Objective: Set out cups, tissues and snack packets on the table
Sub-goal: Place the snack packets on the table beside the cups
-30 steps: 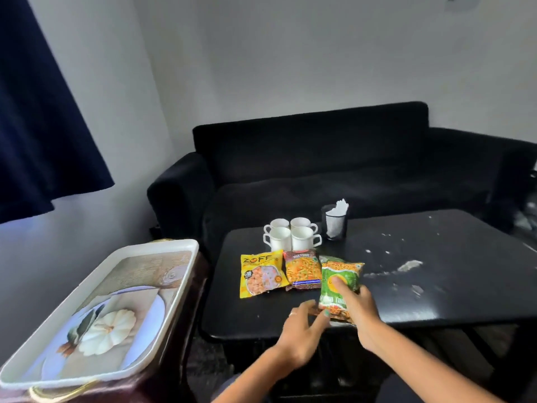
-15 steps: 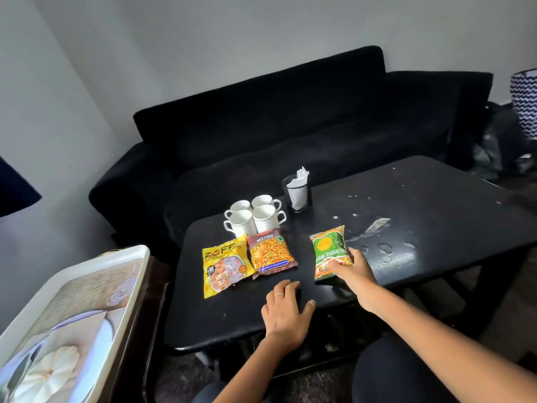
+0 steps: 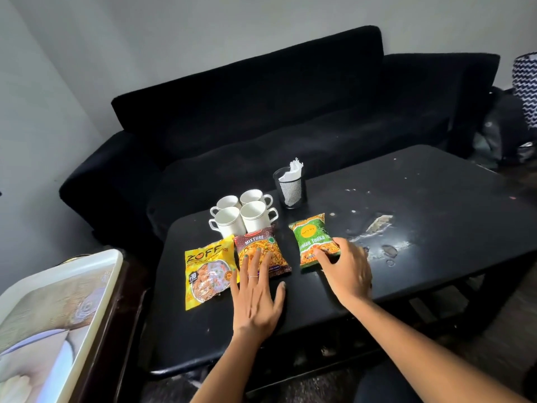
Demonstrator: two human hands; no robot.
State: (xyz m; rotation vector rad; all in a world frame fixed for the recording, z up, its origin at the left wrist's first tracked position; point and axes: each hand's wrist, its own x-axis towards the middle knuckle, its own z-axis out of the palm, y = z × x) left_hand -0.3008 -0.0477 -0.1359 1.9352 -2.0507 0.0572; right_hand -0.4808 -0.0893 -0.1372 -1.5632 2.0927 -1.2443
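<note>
Black and scuffed, the counter (image 3: 436,199) is standing before a dark sofa (image 3: 261,112), with a pale patch of worn finish on its right half. Compared with half a second ago, the left hand (image 3: 255,298) is now reaching forward, its fingers overlapping the near end of the red mixture packet (image 3: 261,251) where earlier it was lying flat on bare surface nearer the edge. The right hand (image 3: 345,271) is remaining on the green packet (image 3: 312,237), which is lying slightly farther from the edge.

That hand is covering the green packet's lower right corner, and part of its lettering is hidden. A tray (image 3: 58,315) at lower left is running out of view. Motion blur is softening the right hand.

The left hand is spread wide and flat, gripping nothing. The right hand is loosely curled, fingertips pressing on the green packet; whether it is gripping cannot be told. The yellow packet (image 3: 207,271) is lying just left of the red one. Four white cups (image 3: 241,213) are clustered behind the packets, with the mesh tissue holder (image 3: 290,190) just beside them.
</note>
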